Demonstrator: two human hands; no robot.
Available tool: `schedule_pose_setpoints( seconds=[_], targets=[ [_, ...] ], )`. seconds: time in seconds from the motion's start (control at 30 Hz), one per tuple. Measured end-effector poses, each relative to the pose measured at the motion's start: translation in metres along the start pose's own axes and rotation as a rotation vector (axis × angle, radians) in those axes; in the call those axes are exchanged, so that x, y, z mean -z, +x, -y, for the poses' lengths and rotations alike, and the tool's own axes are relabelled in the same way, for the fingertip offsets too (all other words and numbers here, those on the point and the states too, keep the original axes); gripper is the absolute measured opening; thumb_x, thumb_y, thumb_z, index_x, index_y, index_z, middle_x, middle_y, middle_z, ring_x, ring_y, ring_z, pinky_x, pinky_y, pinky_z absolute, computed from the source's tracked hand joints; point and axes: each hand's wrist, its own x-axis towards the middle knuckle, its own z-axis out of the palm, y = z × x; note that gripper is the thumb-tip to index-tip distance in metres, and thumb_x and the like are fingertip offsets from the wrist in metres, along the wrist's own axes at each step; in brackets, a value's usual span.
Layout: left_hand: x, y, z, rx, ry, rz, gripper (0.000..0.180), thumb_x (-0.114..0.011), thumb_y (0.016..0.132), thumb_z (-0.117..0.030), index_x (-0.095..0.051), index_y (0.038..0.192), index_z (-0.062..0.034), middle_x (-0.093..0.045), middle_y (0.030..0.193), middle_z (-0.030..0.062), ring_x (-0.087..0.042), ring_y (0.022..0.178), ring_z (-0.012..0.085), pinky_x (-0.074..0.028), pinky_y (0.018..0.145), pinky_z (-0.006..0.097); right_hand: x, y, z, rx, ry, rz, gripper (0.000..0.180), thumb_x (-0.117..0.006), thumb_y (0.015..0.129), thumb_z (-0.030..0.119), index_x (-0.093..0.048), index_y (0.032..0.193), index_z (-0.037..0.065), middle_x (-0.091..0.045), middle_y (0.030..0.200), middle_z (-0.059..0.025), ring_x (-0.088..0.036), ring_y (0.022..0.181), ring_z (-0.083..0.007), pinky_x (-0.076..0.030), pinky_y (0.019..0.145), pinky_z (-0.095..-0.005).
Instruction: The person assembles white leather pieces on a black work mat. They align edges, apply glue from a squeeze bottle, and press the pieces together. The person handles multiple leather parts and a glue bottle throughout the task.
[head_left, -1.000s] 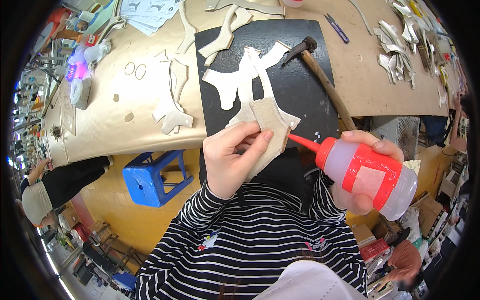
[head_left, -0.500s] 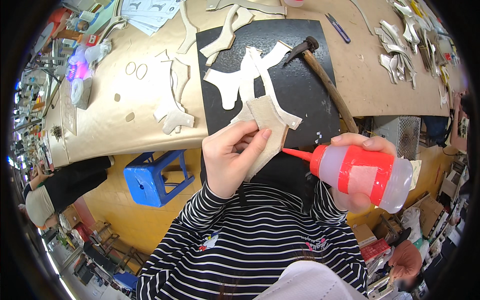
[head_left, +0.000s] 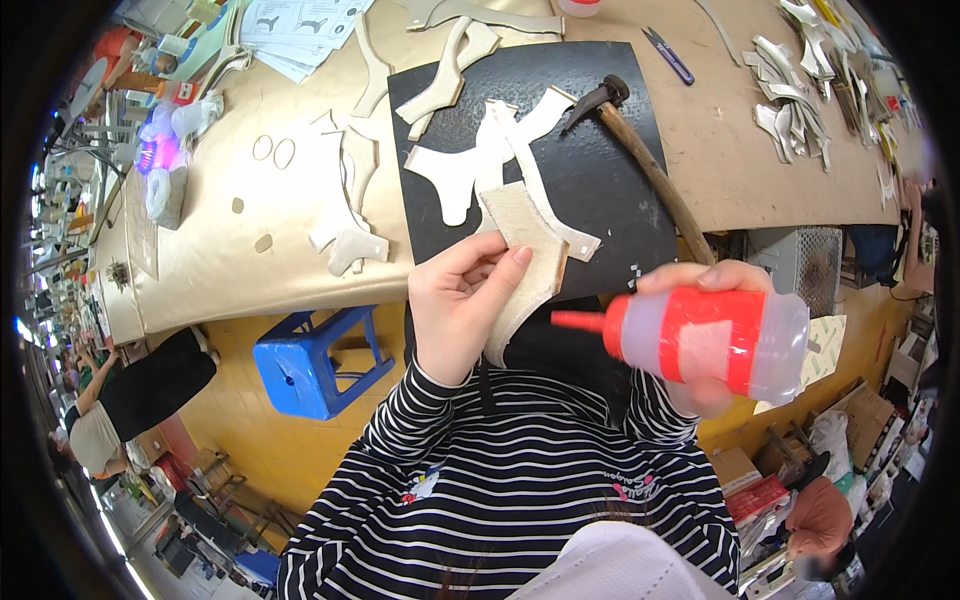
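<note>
My left hand (head_left: 460, 300) pinches a beige curved leather-like piece (head_left: 530, 270) between thumb and fingers, over the near edge of the black board. The piece has a brownish right edge. My right hand (head_left: 715, 280) is wrapped round a squeeze bottle (head_left: 690, 340) with a red band and a red nozzle. The bottle lies level, its nozzle tip pointing left, a little apart from the lower right edge of the piece. Whether anything comes out of the nozzle cannot be seen. Behind the held piece, several white cut pieces (head_left: 445, 180) lie overlapping on the board.
A hammer (head_left: 650, 165) lies on the right of the black board (head_left: 590, 150). Beyond it rest purple thread snips (head_left: 668, 56). More cut pieces (head_left: 350, 200) lie on the table at left, others (head_left: 790, 100) at far right. A blue stool (head_left: 300, 370) stands below the table, left.
The bottle's nozzle has moved left and slightly down, from touching or nearly touching the piece's right edge to below it. My left hand still holds the piece, slightly turned.
</note>
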Motion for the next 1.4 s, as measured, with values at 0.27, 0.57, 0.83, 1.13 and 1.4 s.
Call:
schedule_pose_setpoints(
  seconds=[0.27,0.57,0.83,1.13,1.4],
  targets=[
    [-0.02,0.019,-0.007,0.031,-0.091,0.065,0.019,-0.065,0.094,-0.003,-0.063,0.109,0.0078,-0.069,0.09,0.0067,-0.064,0.079,0.0067,-0.05,0.07,0.018,0.039,-0.016,0.008,-0.07,0.832,-0.37,0.078,-0.064,0.085,0.065,-0.044,0.119,-0.002,-0.062,0.097,-0.0299,-0.064,0.075,-0.0294,-0.055,0.059,-0.0322],
    [-0.118,0.062,-0.036,0.029,-0.255,0.668,0.038,-0.066,0.09,-0.011,-0.057,0.126,0.0016,-0.069,0.107,0.0063,-0.064,0.092,0.0084,-0.051,0.075,0.022,0.077,-0.079,0.031,-0.035,0.853,-0.891,0.063,-0.059,0.091,0.061,-0.05,0.111,0.002,-0.06,0.084,-0.0125,-0.041,0.054,-0.0141,-0.034,0.044,-0.0243],
    [-0.24,0.178,0.067,0.252,0.254,0.433,0.036,-0.078,0.074,-0.021,-0.069,0.098,0.0046,-0.072,0.088,0.0158,-0.072,0.078,0.0255,-0.056,0.074,0.034,0.088,-0.102,0.05,0.045,0.81,-0.854,0.057,-0.059,0.094,0.054,-0.047,0.111,0.002,-0.058,0.083,-0.0109,-0.04,0.054,-0.011,-0.031,0.041,-0.0229],
    [-0.064,0.112,0.015,-0.316,0.629,0.536,0.021,-0.065,0.091,-0.016,-0.069,0.106,-0.0003,-0.07,0.094,0.0079,-0.065,0.083,0.0131,-0.052,0.077,0.028,0.099,-0.108,0.042,0.023,0.747,-0.923,0.055,-0.058,0.095,0.053,-0.048,0.112,0.001,-0.055,0.083,-0.0085,-0.037,0.055,-0.0112,-0.031,0.042,-0.0228],
    [-0.003,0.052,0.028,-0.602,1.16,0.522,0.043,-0.077,0.071,-0.013,-0.061,0.111,-0.0108,-0.054,0.12,0.0059,-0.056,0.102,0.0277,-0.047,0.089,0.039,0.068,-0.064,0.014,-0.116,0.745,-0.873,0.064,-0.06,0.089,0.062,-0.049,0.113,0.003,-0.06,0.088,-0.0113,-0.05,0.062,-0.0151,-0.042,0.047,-0.0242]
  ],
)
